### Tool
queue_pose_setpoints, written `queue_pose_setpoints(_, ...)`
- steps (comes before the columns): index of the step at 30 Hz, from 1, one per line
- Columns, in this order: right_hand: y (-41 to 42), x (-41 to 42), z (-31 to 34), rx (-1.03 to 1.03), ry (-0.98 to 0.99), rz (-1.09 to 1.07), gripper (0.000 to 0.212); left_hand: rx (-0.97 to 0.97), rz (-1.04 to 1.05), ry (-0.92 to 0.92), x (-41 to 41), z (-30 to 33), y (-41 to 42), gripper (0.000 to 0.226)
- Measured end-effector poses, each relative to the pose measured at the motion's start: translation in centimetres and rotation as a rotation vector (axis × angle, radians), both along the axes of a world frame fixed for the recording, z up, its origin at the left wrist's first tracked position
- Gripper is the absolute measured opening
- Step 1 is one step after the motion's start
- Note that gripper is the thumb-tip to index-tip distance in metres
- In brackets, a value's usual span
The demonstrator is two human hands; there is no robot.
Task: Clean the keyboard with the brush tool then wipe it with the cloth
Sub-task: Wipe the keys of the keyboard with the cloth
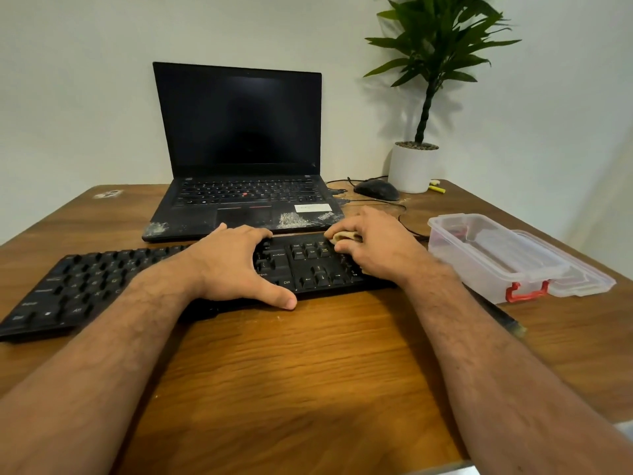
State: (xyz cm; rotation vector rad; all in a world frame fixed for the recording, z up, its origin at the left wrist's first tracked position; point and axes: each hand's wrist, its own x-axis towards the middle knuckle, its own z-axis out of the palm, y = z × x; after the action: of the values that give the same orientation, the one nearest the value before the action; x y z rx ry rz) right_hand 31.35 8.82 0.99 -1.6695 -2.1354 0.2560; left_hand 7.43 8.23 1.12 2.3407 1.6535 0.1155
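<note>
I judge I'm at the wiping step: right hand (373,243) pinches the cloth (344,237) on the keyboard (308,269); left hand (233,265), spread, steadies it. Next, sweep leftward from that grip.

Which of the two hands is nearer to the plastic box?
The right. The right hand holds the cloth on the keyboard's right end, just left of the box. The left hand rests on the keyboard's middle, farther away.

Two bare forearms, hairy; hands (236,265) ungloved, no sleeves
</note>
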Motion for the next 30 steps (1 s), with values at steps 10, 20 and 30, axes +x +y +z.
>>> queue_pose_setpoints(10,1.1,-1.1,0.1,0.015,0.133,-0.029,0.029,-0.010,0.017,0.000,0.3,0.4,-0.5,0.147)
queue_pose_setpoints(20,0.6,-0.9,0.5,-0.005,0.037,-0.069,0.046,0.000,-0.009,0.012,-0.1,0.1,-0.1,0.152)
queue_pose_setpoints(30,-2.5,0.6,1.8,-0.092,0.256,0.032,0.042,0.031,-0.024,0.041,-0.3,-0.4,0.6,0.162)
